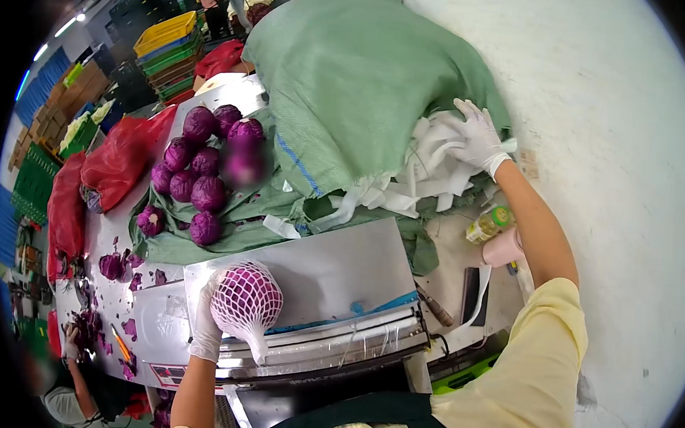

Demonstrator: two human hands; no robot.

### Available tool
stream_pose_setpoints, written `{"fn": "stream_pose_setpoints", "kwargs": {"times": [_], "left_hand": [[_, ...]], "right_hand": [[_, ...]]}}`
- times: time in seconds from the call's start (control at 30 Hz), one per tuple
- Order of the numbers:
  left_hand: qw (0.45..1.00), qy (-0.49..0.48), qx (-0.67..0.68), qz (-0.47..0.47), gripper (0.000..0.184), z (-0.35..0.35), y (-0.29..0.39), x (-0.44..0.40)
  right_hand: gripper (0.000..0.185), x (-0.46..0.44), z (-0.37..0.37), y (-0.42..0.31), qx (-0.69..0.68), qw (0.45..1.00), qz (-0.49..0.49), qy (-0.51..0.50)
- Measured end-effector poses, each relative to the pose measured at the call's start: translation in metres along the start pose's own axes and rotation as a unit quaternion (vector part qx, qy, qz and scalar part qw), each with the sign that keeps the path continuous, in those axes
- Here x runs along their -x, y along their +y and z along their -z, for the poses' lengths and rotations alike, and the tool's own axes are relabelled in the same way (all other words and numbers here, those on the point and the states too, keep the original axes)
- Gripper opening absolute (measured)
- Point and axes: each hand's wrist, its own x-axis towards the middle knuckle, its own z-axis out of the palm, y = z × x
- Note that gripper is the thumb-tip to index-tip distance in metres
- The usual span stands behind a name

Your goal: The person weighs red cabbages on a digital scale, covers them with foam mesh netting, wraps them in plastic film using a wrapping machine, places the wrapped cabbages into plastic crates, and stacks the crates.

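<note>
At the lower centre, my left hand (207,319), in a white glove, is closed round the left side of a purple cabbage (247,298) wrapped in white foam netting. The netted cabbage rests at the left end of a metal plate (340,268). My right hand (478,137), also gloved, reaches into a green woven sack (350,75) at the upper right, its fingers spread over white foam net sleeves (430,176) spilling from the sack's mouth. Several bare purple cabbages (206,162) lie on green cloth left of the sack.
Red net bags (125,156) lie at the left. Cabbage scraps and an orange knife (121,343) are on the table. A green-capped bottle (487,224), a pink roll (502,248) and a brown-handled tool (434,304) sit at the right. Another person (78,390) works at lower left.
</note>
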Motion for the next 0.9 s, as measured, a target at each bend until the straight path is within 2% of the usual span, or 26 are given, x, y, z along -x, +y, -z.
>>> {"fn": "stream_pose_setpoints", "kwargs": {"times": [0.07, 0.13, 0.2, 0.23, 0.27, 0.3, 0.33, 0.4, 0.47, 0.53, 0.6, 0.73, 0.8, 0.83, 0.87, 0.9], "left_hand": [[1.0, 0.0, -0.001, 0.0, 0.041, 0.008, -0.002, -0.006], [1.0, -0.001, -0.006, 0.004, 0.041, 0.004, 0.0, -0.002], [0.989, 0.02, -0.127, -0.079, 0.043, -0.022, 0.012, 0.003], [0.971, 0.04, -0.214, -0.103, 0.047, -0.025, 0.019, 0.001], [0.97, 0.032, -0.221, -0.096, 0.047, -0.03, 0.021, 0.005], [0.953, 0.047, -0.259, -0.152, 0.047, -0.047, 0.027, 0.016], [0.931, 0.061, -0.294, -0.208, 0.048, -0.058, 0.031, 0.023], [0.935, 0.044, -0.284, -0.206, 0.044, -0.054, 0.03, 0.018], [0.94, 0.016, -0.304, -0.153, 0.042, -0.046, 0.024, 0.012], [0.92, -0.004, -0.343, -0.189, 0.042, -0.049, 0.022, 0.008], [0.932, -0.003, -0.326, -0.16, 0.042, -0.053, 0.024, 0.009], [0.932, -0.014, -0.315, -0.179, 0.043, -0.046, 0.021, 0.008], [0.914, 0.013, -0.336, -0.226, 0.043, -0.056, 0.018, 0.017], [0.919, 0.021, -0.327, -0.221, 0.044, -0.052, 0.017, 0.018], [0.923, 0.029, -0.318, -0.216, 0.045, -0.054, 0.018, 0.021], [0.915, 0.04, -0.331, -0.227, 0.047, -0.055, 0.019, 0.027]], "right_hand": [[0.069, 0.019, 0.02, -0.007, -0.007, 1.0, -0.009, 0.005], [0.073, 0.046, 0.041, -0.016, -0.07, 0.995, -0.065, -0.019], [0.07, 0.083, 0.061, -0.027, -0.077, 0.994, -0.07, 0.017], [0.063, 0.105, 0.068, -0.029, -0.129, 0.989, -0.07, 0.023], [0.057, 0.128, 0.073, -0.033, -0.183, 0.98, -0.07, 0.031], [0.043, 0.156, 0.079, -0.04, -0.153, 0.984, -0.075, 0.041], [0.043, 0.188, 0.078, -0.046, -0.155, 0.983, -0.089, 0.038], [0.03, 0.249, 0.069, -0.054, -0.154, 0.966, -0.204, -0.026], [0.031, 0.307, 0.049, -0.065, -0.14, 0.955, -0.255, -0.058], [0.031, 0.362, 0.03, -0.081, -0.125, 0.939, -0.305, -0.095], [0.035, 0.386, 0.017, -0.099, -0.126, 0.915, -0.35, -0.16], [0.049, 0.4, -0.029, -0.118, -0.122, 0.943, -0.28, -0.134], [0.059, 0.391, -0.045, -0.12, -0.077, 0.96, -0.196, -0.185], [0.048, 0.39, -0.057, -0.12, -0.069, 0.97, -0.17, -0.157], [0.048, 0.389, -0.065, -0.116, -0.071, 0.971, -0.168, -0.152], [0.035, 0.387, -0.072, -0.111, -0.078, 0.98, -0.15, -0.103]]}}
